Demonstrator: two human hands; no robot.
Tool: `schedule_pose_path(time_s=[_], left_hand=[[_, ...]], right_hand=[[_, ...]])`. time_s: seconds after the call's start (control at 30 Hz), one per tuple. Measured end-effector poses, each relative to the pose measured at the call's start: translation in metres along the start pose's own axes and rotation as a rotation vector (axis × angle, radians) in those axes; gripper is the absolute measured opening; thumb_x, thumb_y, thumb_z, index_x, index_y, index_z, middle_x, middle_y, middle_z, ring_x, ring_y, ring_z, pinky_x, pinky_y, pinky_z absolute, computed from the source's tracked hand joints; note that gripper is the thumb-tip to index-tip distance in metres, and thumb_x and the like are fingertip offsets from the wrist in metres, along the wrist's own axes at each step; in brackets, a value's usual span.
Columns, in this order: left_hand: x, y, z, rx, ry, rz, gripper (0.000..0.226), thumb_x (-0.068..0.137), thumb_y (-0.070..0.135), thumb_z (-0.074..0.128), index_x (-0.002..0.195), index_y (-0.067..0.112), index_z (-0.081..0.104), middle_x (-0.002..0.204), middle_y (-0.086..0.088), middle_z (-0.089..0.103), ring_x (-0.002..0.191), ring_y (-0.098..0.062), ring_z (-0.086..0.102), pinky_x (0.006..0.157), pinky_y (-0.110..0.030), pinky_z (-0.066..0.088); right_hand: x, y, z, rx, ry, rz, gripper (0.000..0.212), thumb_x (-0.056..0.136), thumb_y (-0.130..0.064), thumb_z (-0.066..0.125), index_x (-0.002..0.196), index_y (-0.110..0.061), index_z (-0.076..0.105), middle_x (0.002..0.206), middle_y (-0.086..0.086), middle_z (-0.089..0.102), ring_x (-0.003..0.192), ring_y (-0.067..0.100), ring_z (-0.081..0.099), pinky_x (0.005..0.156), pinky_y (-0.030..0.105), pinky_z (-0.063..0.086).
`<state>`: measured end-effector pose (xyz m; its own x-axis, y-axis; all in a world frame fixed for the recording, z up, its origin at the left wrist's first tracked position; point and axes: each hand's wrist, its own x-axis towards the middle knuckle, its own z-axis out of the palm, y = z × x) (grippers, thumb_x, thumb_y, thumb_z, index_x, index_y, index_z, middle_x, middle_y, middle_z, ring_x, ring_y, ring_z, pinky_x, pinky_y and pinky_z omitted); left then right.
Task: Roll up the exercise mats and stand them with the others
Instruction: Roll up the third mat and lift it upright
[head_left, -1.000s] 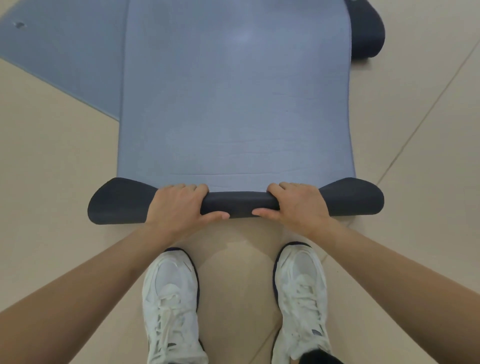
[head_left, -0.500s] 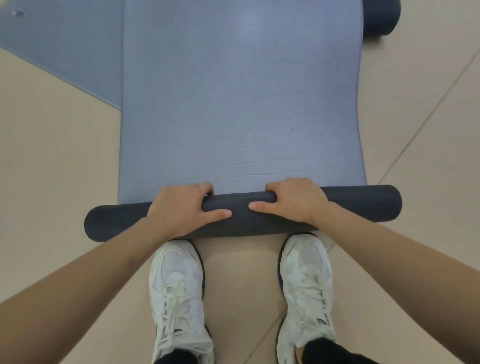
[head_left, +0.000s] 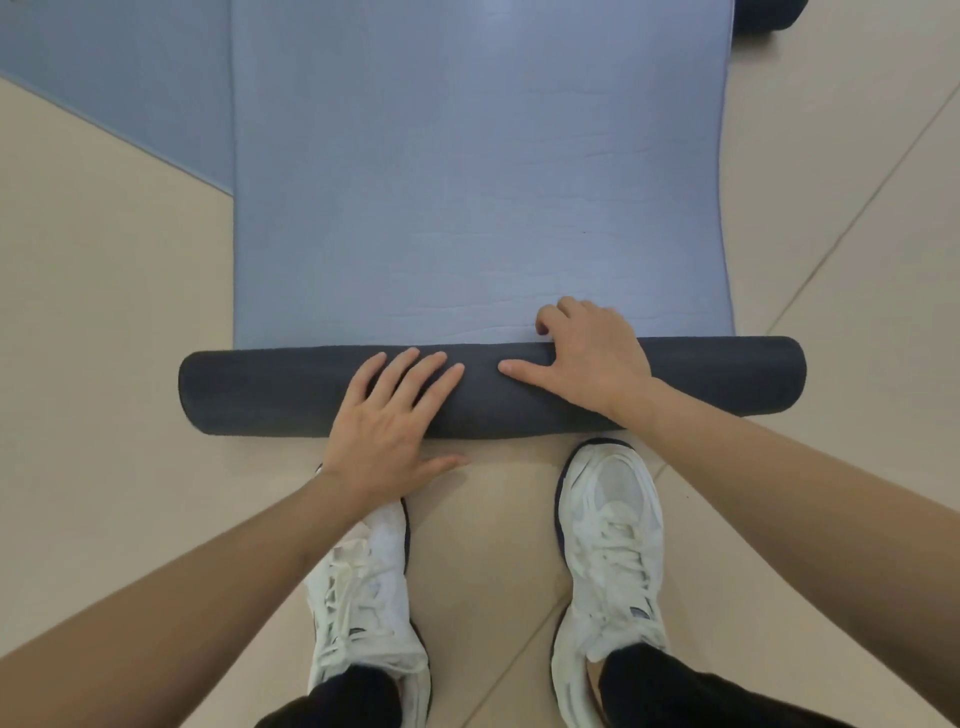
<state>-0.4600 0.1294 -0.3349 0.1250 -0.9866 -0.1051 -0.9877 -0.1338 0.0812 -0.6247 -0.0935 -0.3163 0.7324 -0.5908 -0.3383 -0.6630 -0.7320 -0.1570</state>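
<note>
Blue foam exercise mat (head_left: 467, 182) lay part-rolled | left hand (head_left: 387, 421) pressed it, fingers straight | right hand (head_left: 592, 358) gripped it, fingers curled over

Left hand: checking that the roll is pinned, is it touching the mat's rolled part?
Touching. Head view: the left hand lays straight fingers flat on the dark roll.

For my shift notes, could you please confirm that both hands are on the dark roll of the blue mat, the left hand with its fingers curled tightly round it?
Not quite. In the head view the left hand rests on the dark roll with straight, spread fingers, not curled round it. The right hand is on the roll too, as you say.
</note>
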Motion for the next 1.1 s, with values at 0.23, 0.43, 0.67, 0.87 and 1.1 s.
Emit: schedule_pose_path(time_s=[0.23,0.43,0.67,0.87,1.1], left_hand=[[0.036,-0.032,-0.01,-0.083,0.019,0.103,0.086,0.088,0.081,0.042,0.146,0.019,0.056,0.141,0.0,0.063,0.124,-0.026,0.059,0.108,-0.043,0.04],[0.081,-0.054,-0.045,-0.327,-0.298,-0.033,0.084,0.073,0.091,0.042,0.14,0.042,0.053,0.128,0.018,0.065,0.114,-0.013,0.058,0.089,-0.035,0.044],[0.102,-0.064,-0.059,-0.277,-0.132,-0.1,0.084,0.076,0.088,0.046,0.134,0.03,0.063,0.125,0.009,0.07,0.113,-0.02,0.063,0.096,-0.04,0.046],[0.073,-0.032,-0.043,-0.034,0.291,-0.004,0.063,0.09,0.055,0.064,0.138,0.014,0.063,0.139,-0.007,0.064,0.126,-0.031,0.059,0.101,-0.047,0.043],[0.08,-0.033,-0.034,0.139,0.087,0.021,0.093,0.089,0.069,0.058,0.163,0.02,0.029,0.168,-0.009,0.03,0.155,-0.036,0.027,0.125,-0.06,0.019]], right_hand=[[-0.057,0.016,0.029,0.017,0.523,-0.179,0.066,0.089,-0.067,0.065,0.121,-0.01,0.07,0.122,0.011,0.067,0.113,0.034,0.061,0.104,0.05,0.042],[-0.048,0.031,0.027,-0.077,0.457,-0.141,0.084,0.086,-0.081,0.056,0.138,-0.016,0.062,0.138,0.011,0.063,0.131,0.035,0.055,0.118,0.059,0.03],[-0.002,0.038,0.0,-0.073,0.399,-0.114,0.076,0.086,-0.086,0.041,0.12,-0.023,0.067,0.108,0.001,0.07,0.099,0.027,0.061,0.098,0.045,0.041],[0.033,0.041,-0.034,-0.017,0.123,-0.059,0.082,0.081,-0.094,0.019,0.115,-0.032,0.06,0.098,-0.007,0.065,0.094,0.019,0.058,0.092,0.04,0.04],[0.071,0.042,-0.069,0.165,-0.133,0.04,0.067,0.084,-0.091,0.034,0.11,-0.034,0.059,0.1,-0.009,0.064,0.095,0.019,0.059,0.084,0.037,0.038]])
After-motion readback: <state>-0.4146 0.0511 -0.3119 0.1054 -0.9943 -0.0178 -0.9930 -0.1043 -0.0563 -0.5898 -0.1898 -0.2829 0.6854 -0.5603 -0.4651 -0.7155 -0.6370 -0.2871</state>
